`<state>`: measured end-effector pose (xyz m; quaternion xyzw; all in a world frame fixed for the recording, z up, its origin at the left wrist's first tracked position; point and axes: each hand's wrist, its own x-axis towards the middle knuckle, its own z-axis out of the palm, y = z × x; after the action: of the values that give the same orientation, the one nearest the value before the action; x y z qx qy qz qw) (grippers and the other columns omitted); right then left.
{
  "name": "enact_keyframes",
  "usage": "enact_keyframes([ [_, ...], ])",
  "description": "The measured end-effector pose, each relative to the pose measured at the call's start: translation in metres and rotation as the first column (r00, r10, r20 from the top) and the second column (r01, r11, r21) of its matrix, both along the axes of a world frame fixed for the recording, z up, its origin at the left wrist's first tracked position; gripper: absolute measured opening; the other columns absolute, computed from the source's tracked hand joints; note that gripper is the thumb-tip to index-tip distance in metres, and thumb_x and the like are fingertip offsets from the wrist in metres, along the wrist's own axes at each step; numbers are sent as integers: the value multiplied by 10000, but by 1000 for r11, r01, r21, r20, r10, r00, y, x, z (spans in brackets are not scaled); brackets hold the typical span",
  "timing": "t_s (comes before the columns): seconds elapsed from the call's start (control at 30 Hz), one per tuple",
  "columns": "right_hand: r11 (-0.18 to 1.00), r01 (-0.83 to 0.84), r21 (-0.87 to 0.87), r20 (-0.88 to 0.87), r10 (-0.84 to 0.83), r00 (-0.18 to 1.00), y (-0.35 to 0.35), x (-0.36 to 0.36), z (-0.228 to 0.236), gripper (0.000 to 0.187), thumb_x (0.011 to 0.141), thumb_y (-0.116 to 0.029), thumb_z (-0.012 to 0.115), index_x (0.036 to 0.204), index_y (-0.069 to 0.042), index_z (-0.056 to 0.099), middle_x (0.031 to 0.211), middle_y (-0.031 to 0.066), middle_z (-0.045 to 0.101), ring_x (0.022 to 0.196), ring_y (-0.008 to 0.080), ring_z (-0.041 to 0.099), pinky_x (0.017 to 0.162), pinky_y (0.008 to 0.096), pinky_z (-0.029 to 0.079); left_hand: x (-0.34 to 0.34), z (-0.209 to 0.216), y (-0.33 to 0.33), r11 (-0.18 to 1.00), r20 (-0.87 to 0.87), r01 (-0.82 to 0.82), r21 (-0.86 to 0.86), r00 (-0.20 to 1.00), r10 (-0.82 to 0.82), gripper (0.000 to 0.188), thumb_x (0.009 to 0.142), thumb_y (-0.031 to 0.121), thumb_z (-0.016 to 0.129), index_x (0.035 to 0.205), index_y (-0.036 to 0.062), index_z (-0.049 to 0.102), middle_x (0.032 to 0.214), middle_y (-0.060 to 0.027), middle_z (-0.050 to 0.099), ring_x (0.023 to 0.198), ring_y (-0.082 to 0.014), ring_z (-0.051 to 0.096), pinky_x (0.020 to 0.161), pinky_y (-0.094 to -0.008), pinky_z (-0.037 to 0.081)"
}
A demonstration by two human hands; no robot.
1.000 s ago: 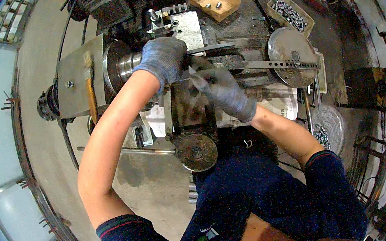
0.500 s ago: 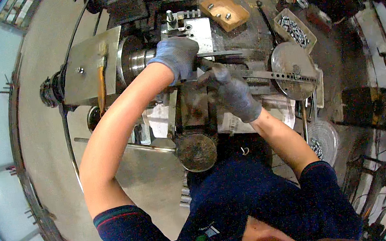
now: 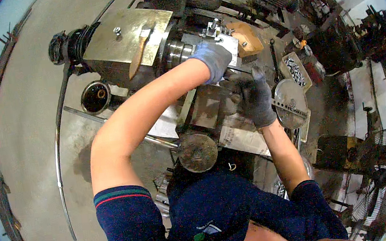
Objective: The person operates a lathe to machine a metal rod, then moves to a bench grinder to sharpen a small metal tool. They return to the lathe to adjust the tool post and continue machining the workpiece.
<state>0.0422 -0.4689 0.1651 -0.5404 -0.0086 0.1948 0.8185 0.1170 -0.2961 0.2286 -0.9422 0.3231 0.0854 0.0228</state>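
Note:
My left hand (image 3: 217,61), in a blue-grey glove, is curled over the middle of a lathe-like machine, beside its shiny round spindle (image 3: 178,50). Its fingertips are hidden under the hand, so what they grip does not show. A thin dark rod (image 3: 240,70) runs from beside this hand toward my right one. My right hand (image 3: 258,101), in a darker glove, is just to the right and nearer me. Its thumb points up near the rod's end, while the other fingers are dark and blurred. A bright metal block (image 3: 229,50) lies right beyond my left hand.
A wooden-handled brush (image 3: 139,54) lies on the metal cover (image 3: 116,39). Beyond my hands stand a tan box (image 3: 246,38) and a tray of small metal parts (image 3: 295,70). A round plate (image 3: 289,100) is at right; a round handwheel-like disc (image 3: 198,153) is close to my body.
The whole view has turned, and the machine sits tilted and farther right in the picture. My right hand has drawn slightly away from the left, which stays curled at the machine.

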Motion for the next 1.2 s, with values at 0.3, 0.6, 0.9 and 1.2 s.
enact_keyframes([
  [0.3, 1000, 7, -30, -60, -9, 998, 12, 1, 19, 350, 878, -340, 505, 1035, -42, 598, 999, 106, 641, 887, 230, 604, 806, 348, 464, -92, -84, 70, 395, -219, -441, -806, 842, 492, 310, 783, 108, 545, 1083, 47, 591, 929, -164, 641, 817, -346, 612, 716, -429, 497],
  [0.6, 802, 6, -597, 199, 142, 970, 18, -1, 29, 588, 890, -544, 384, 1068, -21, 586, 946, 108, 630, 777, 191, 576, 562, 257, 405, -66, -114, 58, 504, -285, -491, -710, 856, 432, 346, 818, 313, 483, 1086, 122, 587, 821, -161, 642, 741, -360, 615, 645, -446, 484],
  [0.9, 992, 67, -103, -73, -75, 994, 19, -2, 26, 504, 911, -495, 386, 991, -42, 592, 919, 84, 628, 767, 219, 573, 608, 274, 437, -75, -84, 60, 658, -291, -503, -560, 863, 412, 584, 716, 168, 560, 1282, 141, 421, 791, -170, 646, 744, -345, 636, 635, -455, 487],
  [1.2, 961, -1, -276, 43, 13, 999, 8, 2, 9, 550, 901, -500, 419, 1152, -22, 523, 1029, 82, 598, 808, 165, 564, 615, 253, 414, -74, -89, 55, 558, -327, -581, -592, 806, 493, 541, 829, 264, 503, 1354, 245, 378, 822, -187, 635, 716, -366, 614, 632, -460, 481],
])
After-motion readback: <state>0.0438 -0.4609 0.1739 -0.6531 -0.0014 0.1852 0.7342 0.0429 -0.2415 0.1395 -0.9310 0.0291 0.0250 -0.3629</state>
